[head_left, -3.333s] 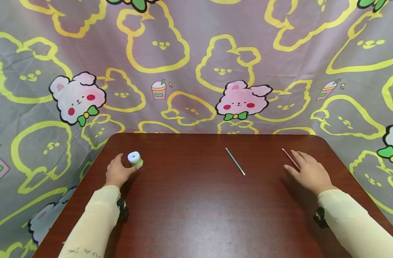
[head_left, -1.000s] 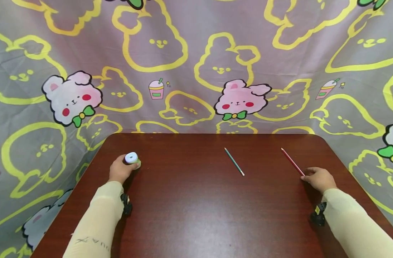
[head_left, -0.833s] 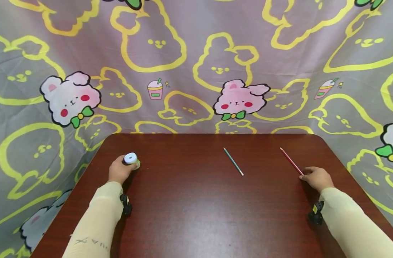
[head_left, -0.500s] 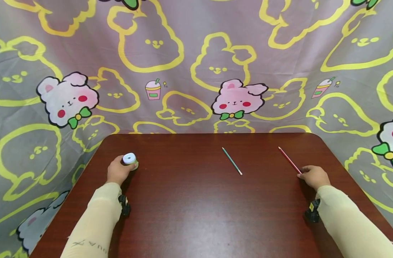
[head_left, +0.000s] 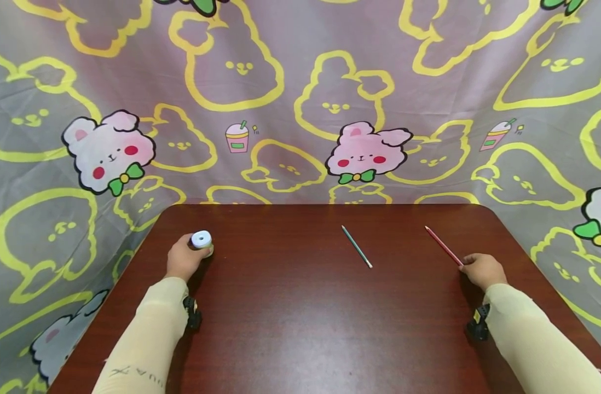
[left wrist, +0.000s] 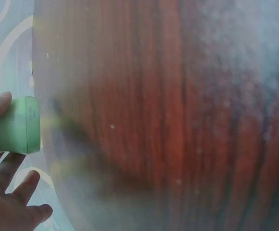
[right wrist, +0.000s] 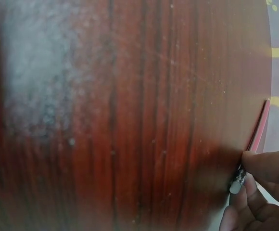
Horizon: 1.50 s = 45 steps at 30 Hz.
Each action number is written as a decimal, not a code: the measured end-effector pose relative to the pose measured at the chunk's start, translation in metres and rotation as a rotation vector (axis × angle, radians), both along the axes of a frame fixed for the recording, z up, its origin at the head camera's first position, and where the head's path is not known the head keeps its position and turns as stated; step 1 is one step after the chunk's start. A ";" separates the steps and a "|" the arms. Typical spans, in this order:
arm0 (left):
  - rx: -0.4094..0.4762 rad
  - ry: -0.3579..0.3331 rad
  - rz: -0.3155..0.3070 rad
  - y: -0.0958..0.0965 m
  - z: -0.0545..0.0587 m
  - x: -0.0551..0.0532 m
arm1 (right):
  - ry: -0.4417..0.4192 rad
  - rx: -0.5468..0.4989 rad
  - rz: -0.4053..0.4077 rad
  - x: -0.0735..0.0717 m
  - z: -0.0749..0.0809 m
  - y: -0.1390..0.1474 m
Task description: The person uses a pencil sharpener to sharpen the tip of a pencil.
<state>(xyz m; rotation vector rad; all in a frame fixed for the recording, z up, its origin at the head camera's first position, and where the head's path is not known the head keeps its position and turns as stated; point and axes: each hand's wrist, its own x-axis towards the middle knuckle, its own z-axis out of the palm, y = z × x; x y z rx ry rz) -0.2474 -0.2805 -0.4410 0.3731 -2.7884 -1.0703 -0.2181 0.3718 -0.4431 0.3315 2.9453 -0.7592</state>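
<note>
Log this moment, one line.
left hand: holds green pencil sharpener; right hand: pinches red pencil by eraser end; teal pencil: on table

The dark reddish-brown, wood-grained table [head_left: 290,323], glossy and rounded at its far corners, bears a teal pencil [head_left: 357,246] lying aslant. Whether the red pencil [head_left: 443,245] to the teal pencil's right and the green container [left wrist: 19,127] well to its left touch the table cannot be told.

Bunny-printed cloth [head_left: 305,33] is hanging past the brown tabletop [head_left: 281,284] along its far and side edges; glare [head_left: 310,342] is lying toward the near edge.
</note>
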 end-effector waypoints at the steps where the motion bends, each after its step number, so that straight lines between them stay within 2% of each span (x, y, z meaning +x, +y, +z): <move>1: 0.002 0.003 -0.004 0.001 0.001 0.000 | 0.006 0.008 0.004 0.000 -0.001 0.001; 12: -0.014 0.052 -0.057 0.006 0.007 -0.003 | -0.054 0.054 0.011 -0.001 -0.002 0.004; 19: -0.030 0.069 -0.076 0.011 0.011 -0.001 | -0.076 0.067 0.019 0.000 0.000 0.002; 25: -0.026 0.107 -0.125 0.014 0.015 0.002 | -0.039 0.064 0.033 0.003 -0.003 0.006; 32: -0.038 0.139 -0.190 0.018 0.019 -0.001 | -0.010 0.068 0.033 0.005 -0.002 0.006; 38: -0.053 0.152 -0.211 0.023 0.023 0.000 | 0.013 0.053 0.020 0.007 0.001 0.002; 45: -0.087 0.146 -0.224 0.026 0.028 0.005 | 0.111 0.046 0.032 0.016 0.006 -0.007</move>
